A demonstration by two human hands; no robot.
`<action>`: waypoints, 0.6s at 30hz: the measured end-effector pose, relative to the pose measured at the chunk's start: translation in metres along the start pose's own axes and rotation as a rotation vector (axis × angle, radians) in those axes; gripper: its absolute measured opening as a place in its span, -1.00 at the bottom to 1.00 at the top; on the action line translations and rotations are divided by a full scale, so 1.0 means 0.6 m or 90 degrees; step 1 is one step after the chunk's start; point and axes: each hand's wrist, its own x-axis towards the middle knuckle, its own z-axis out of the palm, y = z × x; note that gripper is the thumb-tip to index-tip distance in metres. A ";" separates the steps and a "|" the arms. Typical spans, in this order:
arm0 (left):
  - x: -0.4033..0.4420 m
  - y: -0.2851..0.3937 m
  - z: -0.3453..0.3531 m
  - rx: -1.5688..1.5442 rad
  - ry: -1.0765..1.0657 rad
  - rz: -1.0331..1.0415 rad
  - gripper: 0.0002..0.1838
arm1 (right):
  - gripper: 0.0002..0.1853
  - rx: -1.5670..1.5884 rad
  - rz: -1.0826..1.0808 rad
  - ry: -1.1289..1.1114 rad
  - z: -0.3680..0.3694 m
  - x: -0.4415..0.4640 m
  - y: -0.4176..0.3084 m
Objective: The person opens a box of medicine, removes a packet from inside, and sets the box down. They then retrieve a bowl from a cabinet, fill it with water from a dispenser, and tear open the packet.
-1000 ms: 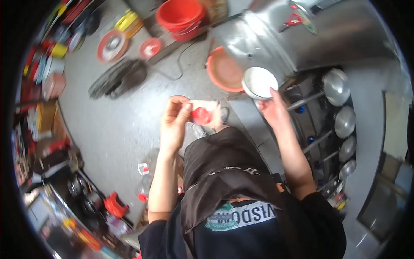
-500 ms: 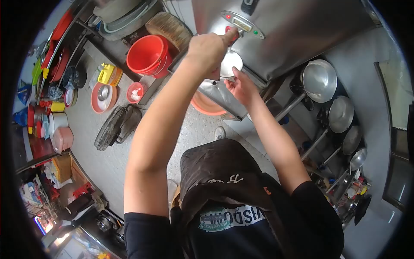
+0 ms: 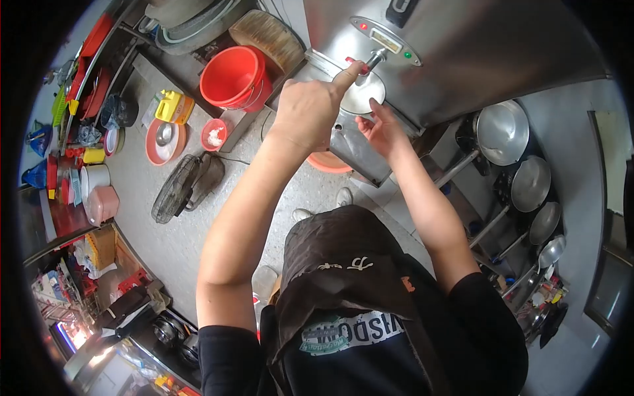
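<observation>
A round white bowl is under the metal tap of a steel water boiler. My right hand holds the bowl's near side, thumb at the rim and fingers lower down. My left hand is to the left of the bowl, its index finger stretched out to the red tap handle. Its other fingers are folded; a small pinkish edge shows under them, and I cannot make out what it is. The hand hides part of the bowl's left side.
A steel drip tray lies below, with an orange basin under it. On the left are a red bucket, a yellow jug and a floor fan. Several long-handled pans hang at right.
The view has shifted a little, so the boiler and tap appear lower and further right. Left index finger stays at the tap handle; right hand stays at the bowl.
</observation>
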 end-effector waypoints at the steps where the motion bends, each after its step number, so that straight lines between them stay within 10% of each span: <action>1: 0.001 -0.001 0.000 -0.005 0.004 0.000 -0.07 | -0.58 -0.003 0.001 0.011 -0.001 0.000 0.001; 9: 0.000 -0.032 0.007 -0.198 0.076 -0.075 -0.39 | -0.60 -0.031 0.068 0.130 -0.044 -0.004 0.018; 18: -0.433 -0.134 0.101 -0.776 0.048 -0.614 -0.57 | -0.66 -0.239 0.033 0.097 -0.028 -0.048 0.046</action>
